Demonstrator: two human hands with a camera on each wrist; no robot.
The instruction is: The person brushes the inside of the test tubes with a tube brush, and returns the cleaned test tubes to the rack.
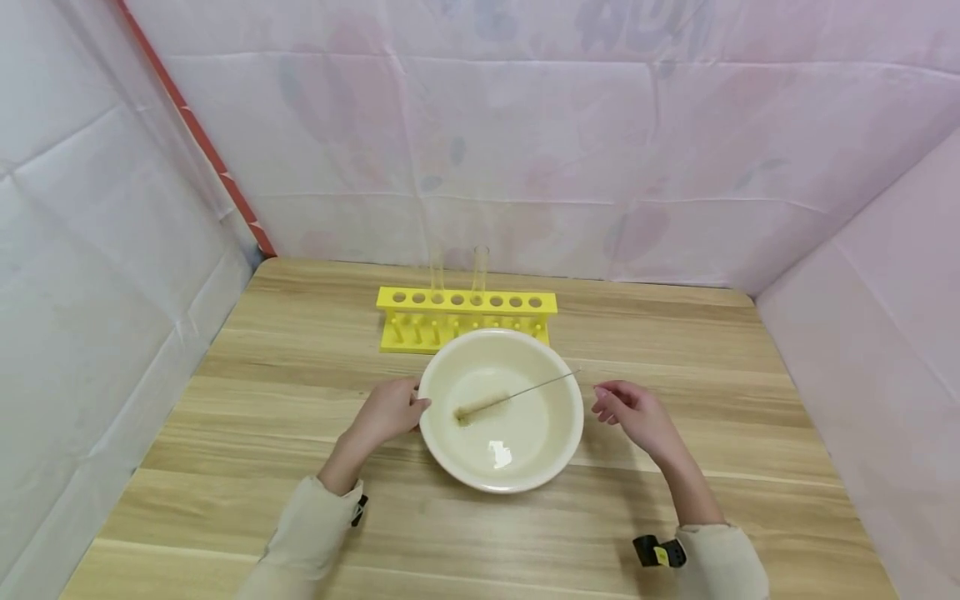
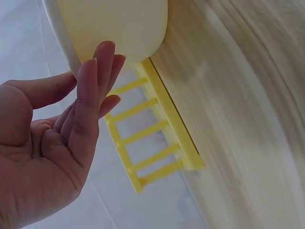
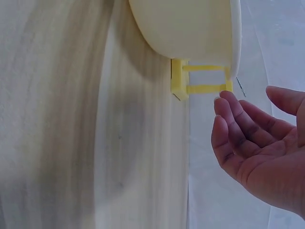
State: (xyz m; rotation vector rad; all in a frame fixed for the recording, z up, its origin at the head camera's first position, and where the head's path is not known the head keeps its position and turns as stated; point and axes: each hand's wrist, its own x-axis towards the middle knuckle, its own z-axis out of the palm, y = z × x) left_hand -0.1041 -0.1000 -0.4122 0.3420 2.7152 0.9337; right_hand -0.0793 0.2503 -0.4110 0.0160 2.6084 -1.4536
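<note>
A cream round basin (image 1: pixel 495 479) sits on the table with a test tube brush (image 1: pixel 483 406) lying slantwise in it; the brush's thin wire handle crosses the right rim. At the basin's left side my left hand (image 1: pixel 393 408) holds the rim, thumb at its edge and fingers along the outer wall (image 2: pixel 119 24). My right hand (image 1: pixel 633 412) hovers just right of the basin, near the wire's end, its fingers loosely bent with nothing between them. In the right wrist view that hand (image 3: pixel 259 143) shows its palm, apart from the basin.
Directly behind the basin stands a yellow test tube rack (image 1: pixel 390 300), partly covered by the basin's rim. Two clear test tubes, one of them the right tube (image 1: pixel 480 271), stand upright in it. White sheeting (image 1: pixel 525 150) walls off the wooden table (image 1: pixel 247 417) at the back and sides.
</note>
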